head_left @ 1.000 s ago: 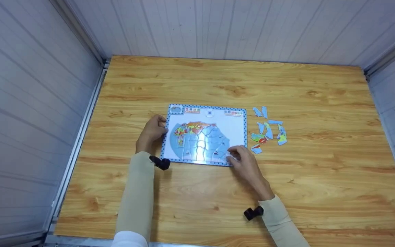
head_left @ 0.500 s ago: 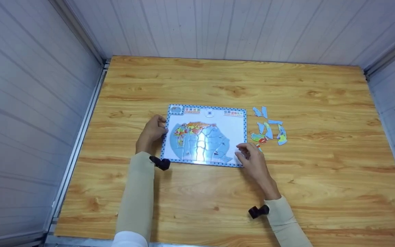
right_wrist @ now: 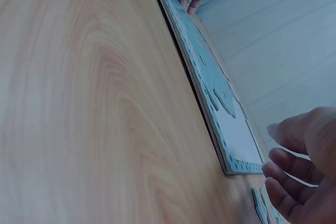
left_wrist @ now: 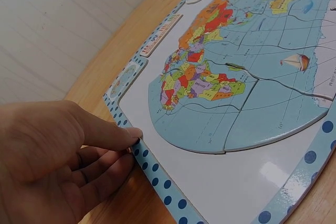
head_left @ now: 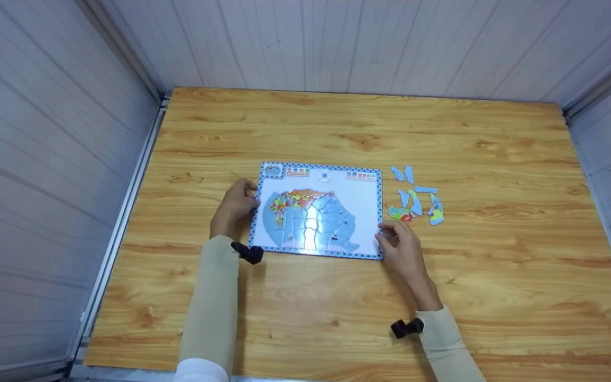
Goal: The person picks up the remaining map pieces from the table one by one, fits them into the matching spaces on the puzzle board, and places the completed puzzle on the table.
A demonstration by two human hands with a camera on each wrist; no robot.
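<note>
A world map puzzle board (head_left: 366,201) with a blue dotted border lies flat on the table, its left and middle map filled with fitted pieces. My left hand (head_left: 237,200) holds its left edge; in the left wrist view the thumb (left_wrist: 135,132) presses on the dotted border, with the other fingers curled beside and below it. At the board's lower right edge is my right hand (head_left: 404,246), thumb and fingers apart with nothing between them, as the right wrist view shows. A bluish puzzle piece (head_left: 350,246) sits at the map's lower right end, slightly askew.
Several loose puzzle pieces (head_left: 436,208) lie right of the board, beyond my right fingers. The wooden table (head_left: 294,127) is bounded by a pale wall (head_left: 332,42) at the back and panels on both sides.
My right hand has moved right, off the map's lower right part to the board's right edge, and now covers the nearest loose piece. The left hand stays put.
</note>
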